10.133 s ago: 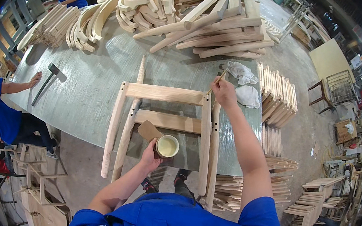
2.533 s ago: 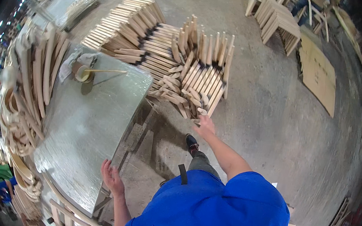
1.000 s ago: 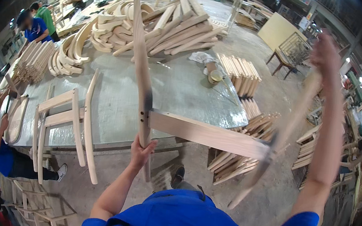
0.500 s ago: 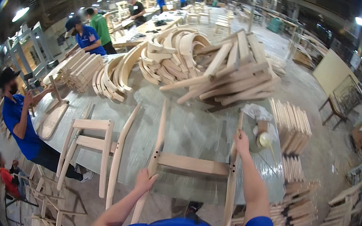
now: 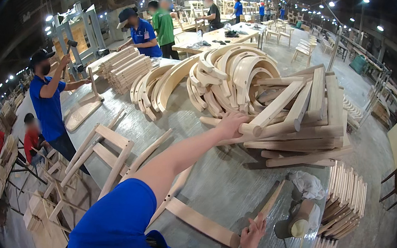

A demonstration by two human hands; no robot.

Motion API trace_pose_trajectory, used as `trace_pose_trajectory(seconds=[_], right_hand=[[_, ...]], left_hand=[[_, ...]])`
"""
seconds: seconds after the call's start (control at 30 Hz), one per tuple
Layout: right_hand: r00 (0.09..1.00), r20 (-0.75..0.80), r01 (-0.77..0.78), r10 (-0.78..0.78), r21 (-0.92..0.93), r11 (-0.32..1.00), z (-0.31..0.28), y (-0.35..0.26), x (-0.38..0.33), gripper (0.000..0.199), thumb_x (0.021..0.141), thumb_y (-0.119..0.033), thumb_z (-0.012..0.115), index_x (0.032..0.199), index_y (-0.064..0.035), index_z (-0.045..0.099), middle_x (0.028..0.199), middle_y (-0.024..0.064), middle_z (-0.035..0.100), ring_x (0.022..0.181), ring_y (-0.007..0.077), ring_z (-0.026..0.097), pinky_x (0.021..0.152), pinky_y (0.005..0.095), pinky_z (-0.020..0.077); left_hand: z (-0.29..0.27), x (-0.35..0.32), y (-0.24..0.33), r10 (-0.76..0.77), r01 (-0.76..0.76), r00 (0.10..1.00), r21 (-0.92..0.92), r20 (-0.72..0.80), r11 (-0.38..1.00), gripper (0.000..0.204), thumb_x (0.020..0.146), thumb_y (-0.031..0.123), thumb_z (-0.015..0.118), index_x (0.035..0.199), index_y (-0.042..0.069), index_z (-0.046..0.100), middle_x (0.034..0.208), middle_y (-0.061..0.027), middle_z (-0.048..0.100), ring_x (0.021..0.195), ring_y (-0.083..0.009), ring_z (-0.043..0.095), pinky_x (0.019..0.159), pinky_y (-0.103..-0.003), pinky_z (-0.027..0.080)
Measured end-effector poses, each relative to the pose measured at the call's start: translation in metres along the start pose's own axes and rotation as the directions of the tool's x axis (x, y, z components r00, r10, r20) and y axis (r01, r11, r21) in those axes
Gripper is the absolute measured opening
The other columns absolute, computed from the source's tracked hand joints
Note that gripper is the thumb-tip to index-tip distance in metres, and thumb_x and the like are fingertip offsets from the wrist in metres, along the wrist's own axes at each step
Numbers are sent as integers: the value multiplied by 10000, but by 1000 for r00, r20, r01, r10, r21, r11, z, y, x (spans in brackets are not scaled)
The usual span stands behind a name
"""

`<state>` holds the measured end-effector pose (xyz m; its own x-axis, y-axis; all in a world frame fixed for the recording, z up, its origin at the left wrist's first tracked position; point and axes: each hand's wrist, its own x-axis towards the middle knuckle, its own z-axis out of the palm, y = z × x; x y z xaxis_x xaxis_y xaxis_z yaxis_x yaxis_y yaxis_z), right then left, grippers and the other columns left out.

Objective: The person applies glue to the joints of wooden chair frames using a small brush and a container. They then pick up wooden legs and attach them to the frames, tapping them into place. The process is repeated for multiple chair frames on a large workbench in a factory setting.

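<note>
My left hand (image 5: 231, 127) reaches far over the table, fingers curled on a light wooden bar (image 5: 210, 121) at the near left edge of a heap of wooden bars (image 5: 300, 135). Closed round the right leg of an H-shaped wooden chair frame (image 5: 203, 222) is my right hand (image 5: 252, 234). The frame's crossbar runs leftward, and my left arm partly covers its left leg. To the left lies an assembled wooden frame (image 5: 114, 136), with a loose curved leg (image 5: 148, 153) beside it.
Curved wooden parts (image 5: 213, 77) and stacked bars (image 5: 124, 69) lie along the table's far side. A jar (image 5: 300, 227) and crumpled plastic (image 5: 307, 184) sit at right. Upright bar stacks (image 5: 345, 199) stand beyond that edge. A co-worker (image 5: 49, 97) holds a hammer at left.
My left hand has left the frame's left leg and stretched forward to the heap. My right hand stays on the right leg, lower down. The view has turned, and the frame appears tilted.
</note>
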<state>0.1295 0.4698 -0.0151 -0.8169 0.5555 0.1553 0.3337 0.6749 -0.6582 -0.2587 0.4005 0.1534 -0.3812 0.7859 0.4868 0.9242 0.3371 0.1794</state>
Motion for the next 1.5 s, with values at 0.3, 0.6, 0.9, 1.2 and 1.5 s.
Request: trace_pose_trajectory(seconds=[0.3,0.6,0.9,1.2,1.5], right_hand=[[998,51,-38,36,40,998,-10,-12,3,390,674,-25,567,1059,-78,604,1391,103,352,1285,425,256,1048,497,213],[995,-95,45,-43,13,999,-21,-17,19,392,707,-96,612,1097,-68,580,1332,183,393,1255,395,315,1028,473,263],[897,-443,307,-6,612,729,-149,-140,57,590,838,-394,569,1255,2,434,1232,183,474,1160,309,439,977,419,327],[939,270,-335,215,862,381,-50,-134,-131,357,919,-293,408,1116,-14,513,736,63,564,594,167,543,534,290,460],[940,-316,-114,125,53,992,3,-92,-164,270,751,-162,620,991,-41,585,961,150,552,904,335,526,814,418,428]], left_hand=[[-32,52,11,-510,218,774,-598,-375,771,368,675,157,672,995,6,571,871,-128,646,831,-212,625,712,-338,478],[-230,1,72,-450,-239,651,-728,-611,643,237,713,104,683,880,0,549,751,-60,591,620,-138,591,532,-260,500],[-390,-204,61,-453,-136,796,-848,-401,512,305,769,106,585,1034,-12,492,823,-95,547,581,-136,539,481,-249,460],[-210,-333,12,-712,615,647,-739,274,275,163,768,149,599,818,5,541,665,-67,554,510,-125,542,457,-259,443],[-70,-357,-21,-721,789,606,-366,336,493,346,752,235,626,1003,-1,589,847,-130,604,836,-293,587,775,-417,457]])
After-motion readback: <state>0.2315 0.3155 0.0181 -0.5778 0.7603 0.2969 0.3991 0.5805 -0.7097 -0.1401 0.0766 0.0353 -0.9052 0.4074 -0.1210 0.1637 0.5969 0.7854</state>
